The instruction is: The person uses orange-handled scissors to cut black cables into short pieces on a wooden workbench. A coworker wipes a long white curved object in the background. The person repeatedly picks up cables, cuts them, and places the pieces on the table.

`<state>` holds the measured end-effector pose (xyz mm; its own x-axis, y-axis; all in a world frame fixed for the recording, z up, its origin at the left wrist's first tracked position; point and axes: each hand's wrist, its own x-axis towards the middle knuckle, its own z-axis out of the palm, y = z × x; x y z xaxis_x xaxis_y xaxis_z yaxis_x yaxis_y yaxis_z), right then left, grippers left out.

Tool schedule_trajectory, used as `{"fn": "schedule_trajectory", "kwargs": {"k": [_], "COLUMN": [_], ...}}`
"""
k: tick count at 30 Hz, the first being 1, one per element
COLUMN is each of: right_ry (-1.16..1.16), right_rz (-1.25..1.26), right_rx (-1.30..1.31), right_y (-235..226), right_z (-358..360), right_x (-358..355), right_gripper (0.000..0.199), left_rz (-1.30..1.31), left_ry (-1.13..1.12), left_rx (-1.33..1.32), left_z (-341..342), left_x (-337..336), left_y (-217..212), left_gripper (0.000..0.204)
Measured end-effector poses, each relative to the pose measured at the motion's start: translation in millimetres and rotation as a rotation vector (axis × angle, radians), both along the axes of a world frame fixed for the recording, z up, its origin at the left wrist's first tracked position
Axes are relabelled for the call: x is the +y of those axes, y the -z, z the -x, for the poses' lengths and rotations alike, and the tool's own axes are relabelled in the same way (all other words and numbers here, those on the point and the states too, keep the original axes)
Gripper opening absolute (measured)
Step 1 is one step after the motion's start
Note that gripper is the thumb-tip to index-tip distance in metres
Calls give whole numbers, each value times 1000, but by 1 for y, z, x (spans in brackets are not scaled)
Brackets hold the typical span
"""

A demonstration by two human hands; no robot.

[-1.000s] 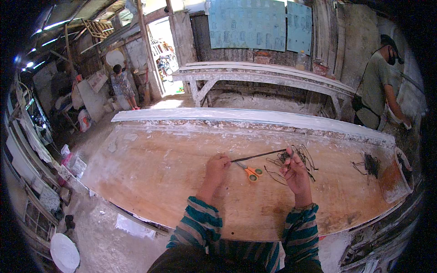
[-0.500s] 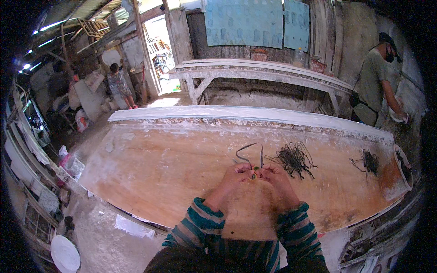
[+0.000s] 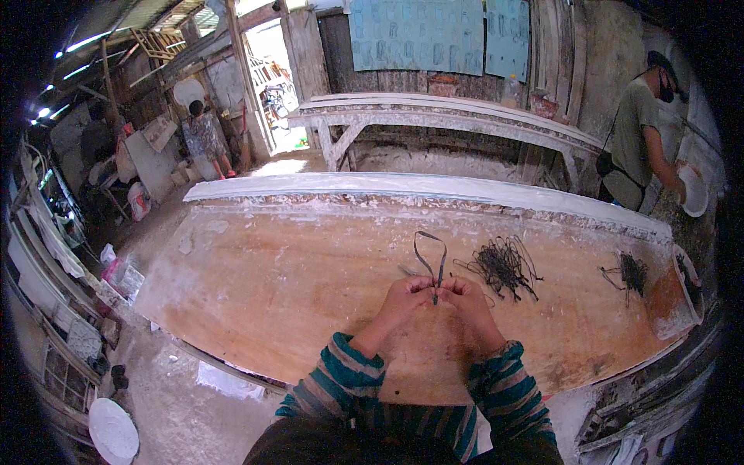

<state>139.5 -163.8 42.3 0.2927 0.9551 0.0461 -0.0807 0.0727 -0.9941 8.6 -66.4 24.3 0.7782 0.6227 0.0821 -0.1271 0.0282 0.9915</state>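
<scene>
Both my hands meet over the wooden table (image 3: pixel 271 279), pinching the ends of a thin dark strap (image 3: pixel 442 262) bent into a narrow upright loop. My left hand (image 3: pixel 403 304) is closed on the strap from one side, and my right hand (image 3: pixel 470 304) is closed on it from the other. A short dark end shows between the fingertips. Right of my right hand lies a tangled heap of black looped cords (image 3: pixel 505 267). Farther right is a smaller bunch of black cords (image 3: pixel 629 273).
An orange-brown container (image 3: pixel 670 306) lies at the table's right end, dark pieces in its mouth. A white-coated ledge (image 3: pixel 403 186) runs along the far edge. Behind stands a whitened bench (image 3: pixel 434 116). One person (image 3: pixel 632 132) holds a white basin at right; another person (image 3: pixel 204 139) stands far left.
The strap's loop has become narrower and taller, and its ends now meet between my fingers. A small coloured bit at my fingertips no longer shows. The person at right has raised the basin.
</scene>
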Motion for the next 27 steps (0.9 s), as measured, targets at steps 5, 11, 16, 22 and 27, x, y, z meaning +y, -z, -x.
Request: {"fn": "schedule_trajectory", "kwargs": {"k": [5, 11, 16, 22, 27], "right_ry": [59, 72, 88, 101, 18], "right_rz": [-19, -79, -72, -59, 15], "right_rx": [-26, -129, -113, -114, -17], "right_y": [7, 29, 18, 16, -5], "right_z": [0, -12, -6, -5, 0], "right_x": [3, 13, 8, 7, -2], "right_gripper": [4, 6, 5, 3, 5], "left_rz": [-74, -156, -267, -389, -383], "left_ry": [11, -5, -4, -78, -107], "left_rx": [4, 10, 61, 69, 128], "left_z": [0, 1, 5, 3, 1], "left_x": [1, -3, -7, -5, 3], "left_y": [1, 0, -14, -10, 3], "left_gripper": [19, 18, 17, 17, 17]}}
